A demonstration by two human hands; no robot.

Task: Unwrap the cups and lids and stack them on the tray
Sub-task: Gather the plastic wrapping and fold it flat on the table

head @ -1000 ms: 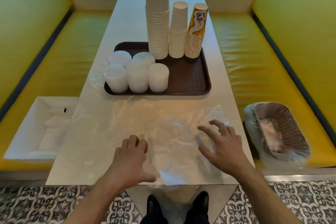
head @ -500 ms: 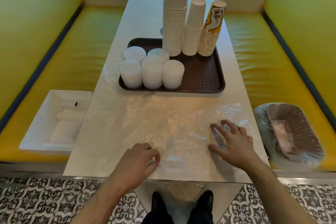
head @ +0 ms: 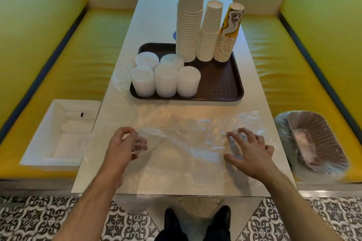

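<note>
A brown tray [head: 221, 84] stands mid-table. It carries three stacks of paper cups [head: 189, 31] at its back and several stacks of white lids [head: 166, 80] at its front left. A clear plastic wrap [head: 188, 137] lies spread over the near table. My left hand [head: 122, 146] grips a bunched fold of the wrap at its left side, lifting it a little. My right hand [head: 248, 148] rests on the wrap's right side with fingers spread and bent, pressing it down.
An open white box [head: 58, 133] sits on the yellow bench to the left. A brown bin lined with clear plastic [head: 313, 143] sits on the right bench. More wrap hangs over the table's near edge [head: 137, 201] and lies beside the tray's left side.
My left hand has closed on the wrap's left part and pulled it up and inward. My right hand stays pressed on the right side, fingers more bent. The view has shifted.
</note>
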